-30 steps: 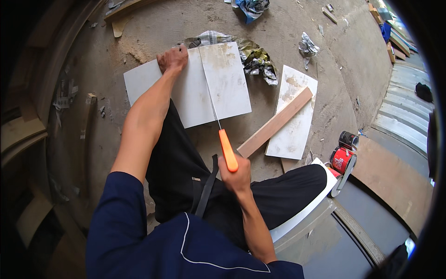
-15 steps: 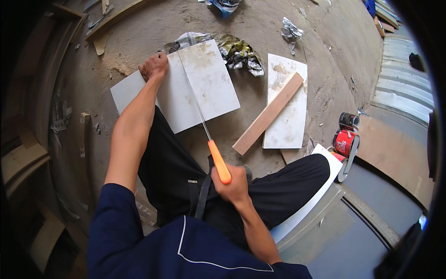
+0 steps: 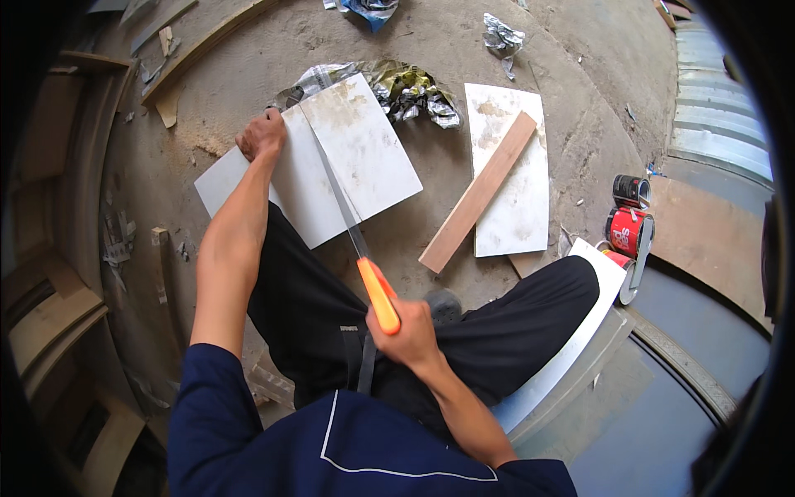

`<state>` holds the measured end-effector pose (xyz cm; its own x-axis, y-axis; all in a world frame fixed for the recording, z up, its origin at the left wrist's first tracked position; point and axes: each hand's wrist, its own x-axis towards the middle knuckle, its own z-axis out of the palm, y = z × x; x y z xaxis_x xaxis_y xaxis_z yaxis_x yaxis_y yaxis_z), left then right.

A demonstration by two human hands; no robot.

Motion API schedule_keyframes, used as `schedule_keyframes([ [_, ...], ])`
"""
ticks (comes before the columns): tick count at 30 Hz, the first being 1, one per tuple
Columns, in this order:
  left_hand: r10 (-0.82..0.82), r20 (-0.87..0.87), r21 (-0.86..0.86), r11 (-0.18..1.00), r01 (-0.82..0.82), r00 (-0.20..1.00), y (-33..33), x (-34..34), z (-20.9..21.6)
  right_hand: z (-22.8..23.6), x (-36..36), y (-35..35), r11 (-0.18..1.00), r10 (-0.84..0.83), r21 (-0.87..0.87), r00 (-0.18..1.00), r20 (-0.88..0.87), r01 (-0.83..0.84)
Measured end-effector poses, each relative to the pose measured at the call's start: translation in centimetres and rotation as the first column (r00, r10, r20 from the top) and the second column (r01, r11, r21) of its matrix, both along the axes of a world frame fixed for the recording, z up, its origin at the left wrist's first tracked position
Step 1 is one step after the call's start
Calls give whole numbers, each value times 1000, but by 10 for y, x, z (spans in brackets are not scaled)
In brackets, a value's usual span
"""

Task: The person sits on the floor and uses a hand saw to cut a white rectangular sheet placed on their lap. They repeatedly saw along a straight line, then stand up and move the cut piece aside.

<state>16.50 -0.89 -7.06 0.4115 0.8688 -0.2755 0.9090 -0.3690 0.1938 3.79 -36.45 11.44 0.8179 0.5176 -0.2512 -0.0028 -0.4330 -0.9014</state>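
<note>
A handsaw with an orange handle (image 3: 378,296) is gripped in my right hand (image 3: 404,333), in front of my lap. Its thin metal blade (image 3: 338,186) lies along a long straight cut in a white board (image 3: 360,141). The cut runs from the near edge toward the far edge. My left hand (image 3: 261,134) is closed over the far left part of this board, its fingers curled at the edge. How far those fingers reach beneath is hidden. The board's near left part rests against my leg.
To the right, a brown wooden strip (image 3: 480,190) lies across another white board (image 3: 522,207). Crumpled foil-like wrapping (image 3: 414,93) lies beyond the cut board. Several cans (image 3: 627,232) stand at the right. Wooden frames (image 3: 54,306) line the left, and sawdust (image 3: 214,146) marks the ground.
The saw handle has shifted slightly left, and more of the blade's flat side shows. My left hand keeps its hold on the board. The whole view has turned slightly.
</note>
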Motion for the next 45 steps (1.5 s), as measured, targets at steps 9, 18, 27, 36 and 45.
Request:
schedule_keyframes([
  [9,18,-38,-2,1000,-18,999,-2,12,-8,-21,42,41,1000,-30,-8,999,38,30],
  [18,-14,9,66,998,13,1000,1,7,-11,-60,47,41,1000,17,-6,1000,13,-17],
  [27,12,-3,14,1000,-12,1000,-7,12,-8,-18,40,47,996,-48,-71,999,-18,46],
  [36,-55,30,10,998,55,998,-6,3,-17,-55,37,38,999,-35,28,999,23,34],
  [45,28,-11,68,997,-27,1000,6,14,-22,-14,34,56,997,-45,-56,998,31,47],
])
